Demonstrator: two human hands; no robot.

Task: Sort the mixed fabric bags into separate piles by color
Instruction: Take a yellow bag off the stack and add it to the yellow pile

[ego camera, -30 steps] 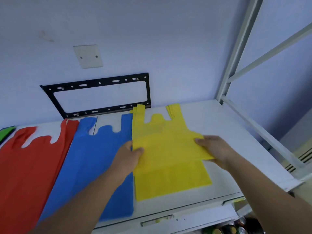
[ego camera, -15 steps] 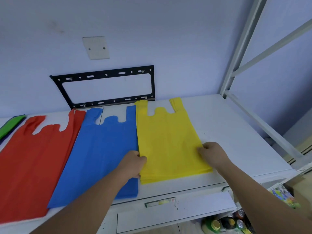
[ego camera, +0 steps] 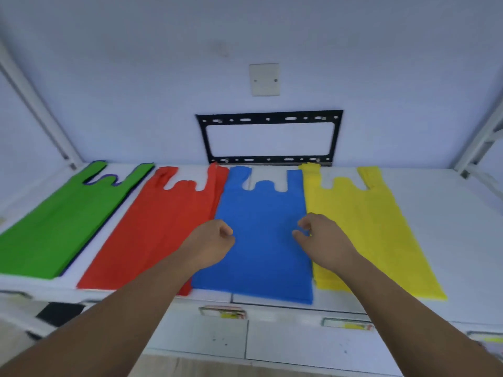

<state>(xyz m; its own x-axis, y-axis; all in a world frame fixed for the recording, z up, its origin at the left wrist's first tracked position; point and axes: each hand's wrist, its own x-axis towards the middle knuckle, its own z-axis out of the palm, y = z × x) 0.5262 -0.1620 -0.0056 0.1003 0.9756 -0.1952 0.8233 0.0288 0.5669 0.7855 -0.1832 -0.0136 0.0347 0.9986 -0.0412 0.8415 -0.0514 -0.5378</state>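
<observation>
Left hand (ego camera: 211,242) clenched, right hand (ego camera: 322,240) loosely curled, both empty over flat blue fabric bags (ego camera: 262,210); flat yellow fabric bags (ego camera: 367,227) lie rightward, colours separated.

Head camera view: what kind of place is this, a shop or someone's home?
Probably a workroom or storeroom: a white counter with labelled drawers, metal racking at the sides, and an empty black wall bracket on the bare wall.

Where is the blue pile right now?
Head view, centre of the table: the blue pile lies flat between the red pile on its left and the yellow pile on its right, below the black wall bracket.
</observation>
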